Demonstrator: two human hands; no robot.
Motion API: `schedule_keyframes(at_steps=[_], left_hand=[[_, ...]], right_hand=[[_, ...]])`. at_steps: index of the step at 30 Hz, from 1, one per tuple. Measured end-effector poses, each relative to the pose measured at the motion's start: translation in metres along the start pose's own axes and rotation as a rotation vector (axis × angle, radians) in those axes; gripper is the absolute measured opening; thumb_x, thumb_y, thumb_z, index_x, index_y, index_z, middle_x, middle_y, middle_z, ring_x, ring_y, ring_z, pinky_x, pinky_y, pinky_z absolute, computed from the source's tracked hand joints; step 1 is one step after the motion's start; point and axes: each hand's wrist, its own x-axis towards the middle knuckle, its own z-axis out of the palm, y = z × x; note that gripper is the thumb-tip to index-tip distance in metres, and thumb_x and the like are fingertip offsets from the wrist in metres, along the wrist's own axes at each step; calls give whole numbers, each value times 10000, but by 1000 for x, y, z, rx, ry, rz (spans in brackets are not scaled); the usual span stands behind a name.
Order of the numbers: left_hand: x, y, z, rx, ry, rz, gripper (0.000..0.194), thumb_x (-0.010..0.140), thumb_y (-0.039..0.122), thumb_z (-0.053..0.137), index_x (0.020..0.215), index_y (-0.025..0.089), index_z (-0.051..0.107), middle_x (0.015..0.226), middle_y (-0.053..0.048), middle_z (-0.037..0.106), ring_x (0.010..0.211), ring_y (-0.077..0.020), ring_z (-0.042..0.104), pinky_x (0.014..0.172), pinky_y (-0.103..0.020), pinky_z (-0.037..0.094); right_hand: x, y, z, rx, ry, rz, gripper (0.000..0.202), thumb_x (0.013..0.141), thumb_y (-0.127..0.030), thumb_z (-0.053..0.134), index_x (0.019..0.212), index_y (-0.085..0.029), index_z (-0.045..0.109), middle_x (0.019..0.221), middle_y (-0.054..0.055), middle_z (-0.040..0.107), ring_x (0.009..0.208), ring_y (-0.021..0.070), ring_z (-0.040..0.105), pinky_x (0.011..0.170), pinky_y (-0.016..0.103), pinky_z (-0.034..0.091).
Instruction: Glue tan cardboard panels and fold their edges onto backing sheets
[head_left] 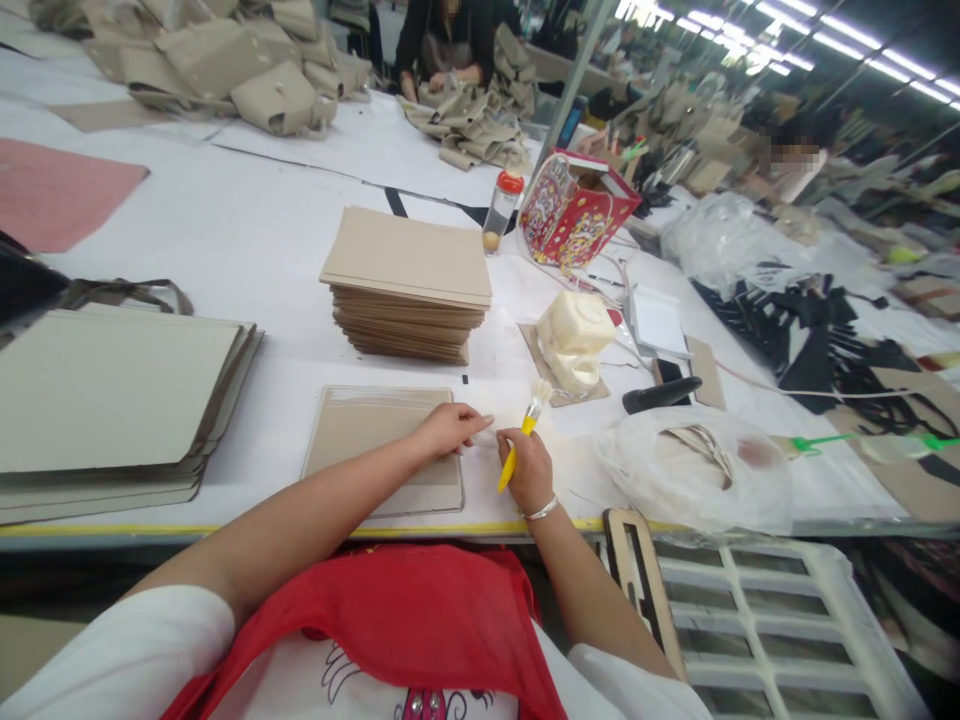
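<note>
My right hand (529,472) is closed around the yellow handle of a paintbrush (528,425), whose pale bristles point up and away from me. My left hand (450,430) reaches across a beige panel (375,430) lying flat near the table edge. Its fingers stretch toward my right hand, loosely bent, with nothing visible in them. Whitish streaks run along the panel's far edge. Beyond the panel stands a stack of beige boards (409,260). A cream plastic container (576,335), coated in dried residue, sits on a board piece beyond the brush.
Larger grey-green panels (112,390) are piled at left. A plastic bag (697,470), a black tapered object (661,394), a red patterned box (577,210) and a red-lidded jar (501,212) stand to the right. Beige bags (225,70) heap at the back, where another person works.
</note>
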Motion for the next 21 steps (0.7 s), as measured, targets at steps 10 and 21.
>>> schedule_keyframes(at_steps=[10,21], left_hand=[[-39,-10,-31,301,173,476,213,822,294,517,788,179,693,719,-26,609,729,-136,549,701,-245,417],[-96,-66,-132,61,641,43,316,822,425,489,830,159,660,602,24,582,508,-102,508,514,-210,417]], right_hand=[[26,-20,-8,314,-7,-118,228,835,-304,528,1013,-196,434,1015,101,597,992,215,573,824,387,472],[46,-66,19,412,-112,51,200,833,-336,516,958,-211,425,809,28,627,685,160,633,612,291,503]])
